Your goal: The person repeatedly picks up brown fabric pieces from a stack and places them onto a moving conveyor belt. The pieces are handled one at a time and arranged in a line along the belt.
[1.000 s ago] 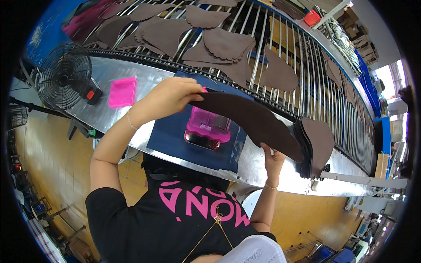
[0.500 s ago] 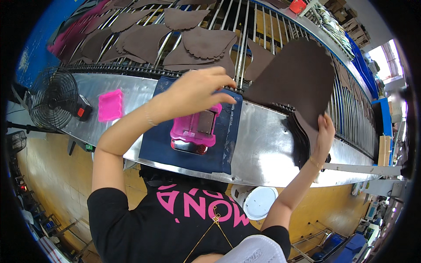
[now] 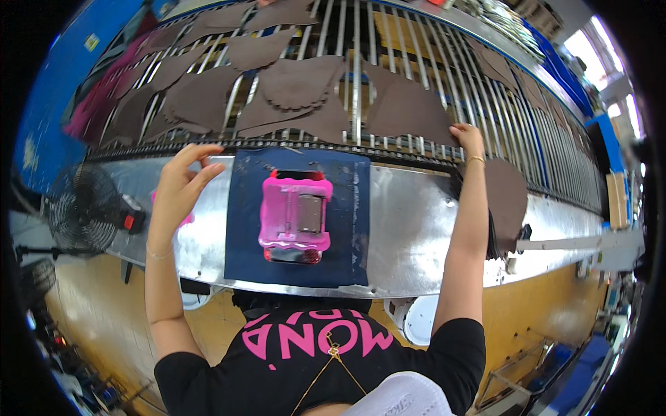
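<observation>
Across the bars of the rack lies a flat brown leather-like piece point(image 3: 409, 107). My right hand point(image 3: 470, 141) is at its right edge, finger and thumb closed on the corner. My left hand point(image 3: 182, 187) is raised over the metal ledge with fingers curved, thumb apart and nothing in it. Between my arms, a pink scallop-edged frame point(image 3: 277, 215) sits on a dark blue mat point(image 3: 347, 256), with a grey-brown block point(image 3: 309, 213) in it and a red-and-black item showing beneath. Beside my right forearm, more brown pieces point(image 3: 508, 194) hang over the ledge.
Several brown pieces point(image 3: 295, 83) lie overlapping on the metal-bar rack point(image 3: 357, 41). A black wire fan point(image 3: 83, 208) stands at the left. A pink tray point(image 3: 186, 219) is partly behind my left arm. A pale bar point(image 3: 576, 243) juts in from the right. Another person's fingers show at the top edge.
My right hand has carried the large brown piece left and forward, down onto the bars. My left hand has moved left, away from above the pink frame.
</observation>
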A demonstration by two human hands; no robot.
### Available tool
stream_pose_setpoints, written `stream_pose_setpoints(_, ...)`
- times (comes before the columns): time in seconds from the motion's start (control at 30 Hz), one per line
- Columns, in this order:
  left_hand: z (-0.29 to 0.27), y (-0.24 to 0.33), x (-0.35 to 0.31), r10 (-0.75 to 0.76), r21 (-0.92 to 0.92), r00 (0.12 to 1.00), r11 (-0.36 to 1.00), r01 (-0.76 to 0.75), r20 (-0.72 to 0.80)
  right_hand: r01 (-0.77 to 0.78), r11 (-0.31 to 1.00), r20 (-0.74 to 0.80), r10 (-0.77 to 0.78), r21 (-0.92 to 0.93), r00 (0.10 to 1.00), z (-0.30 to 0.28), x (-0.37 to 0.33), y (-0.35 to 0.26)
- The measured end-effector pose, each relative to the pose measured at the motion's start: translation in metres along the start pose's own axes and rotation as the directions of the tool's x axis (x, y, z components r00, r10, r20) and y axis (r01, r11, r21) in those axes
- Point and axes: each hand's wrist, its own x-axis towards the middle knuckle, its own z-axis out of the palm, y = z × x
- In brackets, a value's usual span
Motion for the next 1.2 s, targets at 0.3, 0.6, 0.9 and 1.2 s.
stream_pose_setpoints(0.3,0.002,-0.018,-0.005,-0.034,-0.082,0.999,0.996,0.033,-0.014,-0.31,0.911,-0.772,-0.015,-0.273,0.635,-0.052,-0.175,0.005)
stream_pose_setpoints(0.6,0.023,-0.024,0.005,0.07,-0.172,0.985,0.984,-0.043,0.159,-0.584,0.793,-0.691,0.325,-0.173,0.646,-0.053,-0.262,0.085)
stream_pose_setpoints(0.9,0.012,-0.024,-0.012,0.029,-0.21,0.993,0.978,-0.005,0.113,-0.562,0.825,-0.584,0.484,0.058,0.652,-0.071,-0.24,0.127)
stream_pose_setpoints(1.2,0.011,-0.015,-0.017,-0.011,-0.131,0.993,0.991,0.026,0.114,-0.293,0.856,-0.16,0.39,0.426,0.907,-0.103,-0.25,0.069)
